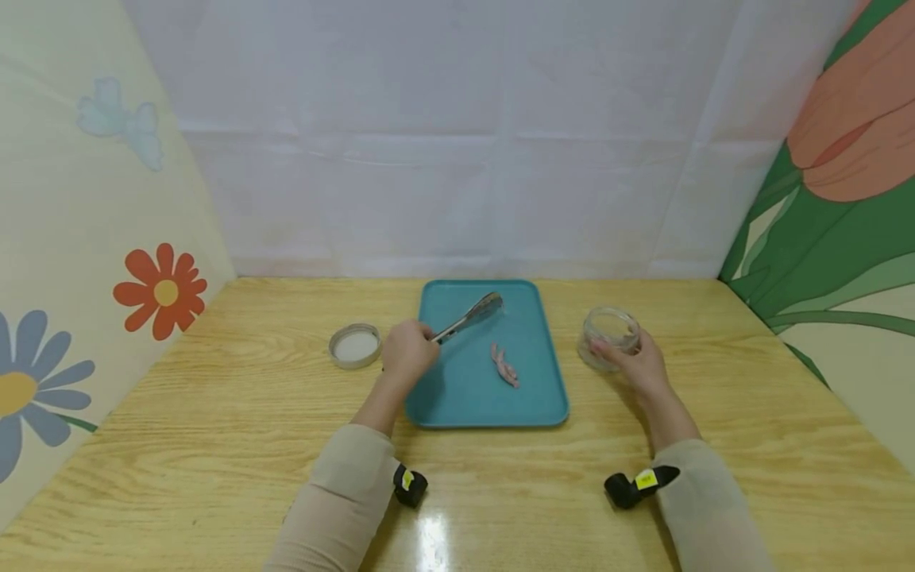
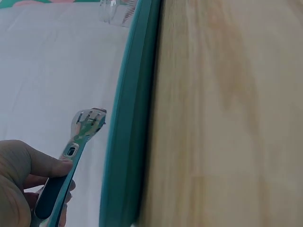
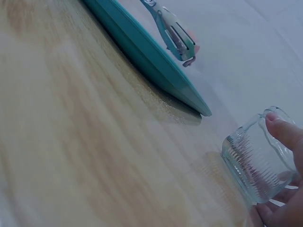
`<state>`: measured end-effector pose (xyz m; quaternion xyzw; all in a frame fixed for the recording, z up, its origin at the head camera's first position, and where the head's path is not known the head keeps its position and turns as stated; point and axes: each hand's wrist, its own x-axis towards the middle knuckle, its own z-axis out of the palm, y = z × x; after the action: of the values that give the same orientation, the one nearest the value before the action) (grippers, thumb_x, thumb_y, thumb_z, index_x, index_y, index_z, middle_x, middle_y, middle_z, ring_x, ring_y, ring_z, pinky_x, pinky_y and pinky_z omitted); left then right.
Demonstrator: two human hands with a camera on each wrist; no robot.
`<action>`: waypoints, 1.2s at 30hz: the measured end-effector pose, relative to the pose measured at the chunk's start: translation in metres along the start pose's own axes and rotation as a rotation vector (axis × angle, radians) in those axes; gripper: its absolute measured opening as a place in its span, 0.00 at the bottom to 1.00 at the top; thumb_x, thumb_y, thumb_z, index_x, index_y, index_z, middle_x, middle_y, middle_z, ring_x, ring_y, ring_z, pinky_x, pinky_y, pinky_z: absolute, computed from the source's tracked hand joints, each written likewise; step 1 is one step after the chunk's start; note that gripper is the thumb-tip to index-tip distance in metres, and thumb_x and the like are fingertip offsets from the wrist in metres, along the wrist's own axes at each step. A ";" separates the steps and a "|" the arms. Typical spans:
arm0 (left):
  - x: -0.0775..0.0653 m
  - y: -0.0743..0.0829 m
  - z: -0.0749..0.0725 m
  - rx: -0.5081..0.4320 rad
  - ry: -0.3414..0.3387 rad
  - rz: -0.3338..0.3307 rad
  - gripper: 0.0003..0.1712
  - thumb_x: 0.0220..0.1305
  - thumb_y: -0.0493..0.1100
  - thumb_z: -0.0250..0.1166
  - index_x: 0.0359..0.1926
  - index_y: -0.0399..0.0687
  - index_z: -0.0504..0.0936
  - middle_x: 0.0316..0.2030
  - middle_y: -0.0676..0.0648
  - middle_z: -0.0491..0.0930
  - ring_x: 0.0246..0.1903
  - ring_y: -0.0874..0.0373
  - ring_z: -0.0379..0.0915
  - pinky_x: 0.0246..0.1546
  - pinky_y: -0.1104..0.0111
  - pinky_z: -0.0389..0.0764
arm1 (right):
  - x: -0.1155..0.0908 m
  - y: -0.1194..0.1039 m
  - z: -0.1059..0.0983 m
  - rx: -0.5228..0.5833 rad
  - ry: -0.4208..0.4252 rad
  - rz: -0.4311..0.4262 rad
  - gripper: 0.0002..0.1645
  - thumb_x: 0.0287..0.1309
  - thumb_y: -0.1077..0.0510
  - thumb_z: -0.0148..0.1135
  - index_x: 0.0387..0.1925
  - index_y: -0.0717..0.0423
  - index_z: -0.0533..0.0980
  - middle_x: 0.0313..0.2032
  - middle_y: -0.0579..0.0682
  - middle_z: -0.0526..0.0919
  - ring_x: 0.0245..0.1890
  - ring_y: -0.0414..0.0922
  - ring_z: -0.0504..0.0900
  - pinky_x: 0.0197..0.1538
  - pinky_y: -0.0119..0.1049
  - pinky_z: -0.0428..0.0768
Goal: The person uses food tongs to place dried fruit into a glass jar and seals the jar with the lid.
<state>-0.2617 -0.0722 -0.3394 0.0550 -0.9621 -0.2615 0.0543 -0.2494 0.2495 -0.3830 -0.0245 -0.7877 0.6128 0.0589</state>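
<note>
Metal tongs (image 1: 468, 318) and ribbed glass jar (image 1: 608, 324)

Tongs: silvery, slanting above the blue tray (image 1: 457, 401), head pointing away rightward, gripped in the left hand (image 1: 410, 352). Jar: clear, open-topped, mouth upward, right of the tray, in the right hand (image 1: 646, 369).

Looks like a small filming booth: wood-grain table (image 1: 493, 508) under the hands (image 1: 410, 352) (image 1: 638, 363), creased white sheet (image 1: 457, 159) beyond them, flowered panels (image 1: 57, 214) (image 1: 829, 230) on either side, cameras (image 1: 411, 488) (image 1: 624, 492) at both wrists.
</note>
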 end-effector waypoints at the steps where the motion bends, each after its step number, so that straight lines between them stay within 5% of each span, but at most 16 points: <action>1: 0.000 0.000 -0.001 -0.006 0.007 -0.003 0.09 0.46 0.36 0.57 0.28 0.47 0.84 0.25 0.49 0.77 0.22 0.55 0.69 0.17 0.65 0.67 | 0.000 0.000 0.000 0.001 0.001 -0.004 0.53 0.45 0.48 0.63 0.64 0.61 0.44 0.58 0.64 0.55 0.56 0.57 0.55 0.54 0.49 0.57; 16: 0.004 0.008 -0.007 -0.139 0.092 0.021 0.08 0.47 0.41 0.64 0.32 0.48 0.84 0.26 0.49 0.79 0.25 0.55 0.71 0.20 0.65 0.68 | 0.003 0.000 0.004 -0.006 0.001 -0.005 0.55 0.44 0.47 0.64 0.65 0.59 0.42 0.60 0.64 0.52 0.57 0.58 0.54 0.54 0.50 0.57; 36: -0.005 0.052 -0.002 -0.250 0.118 0.143 0.09 0.48 0.43 0.65 0.33 0.48 0.84 0.25 0.51 0.79 0.22 0.60 0.71 0.19 0.69 0.69 | 0.003 0.001 0.004 -0.002 0.011 0.001 0.54 0.44 0.47 0.64 0.64 0.61 0.45 0.59 0.64 0.54 0.56 0.57 0.55 0.54 0.49 0.57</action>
<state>-0.2607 -0.0277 -0.3118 -0.0057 -0.9187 -0.3709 0.1357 -0.2526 0.2459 -0.3852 -0.0283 -0.7881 0.6117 0.0630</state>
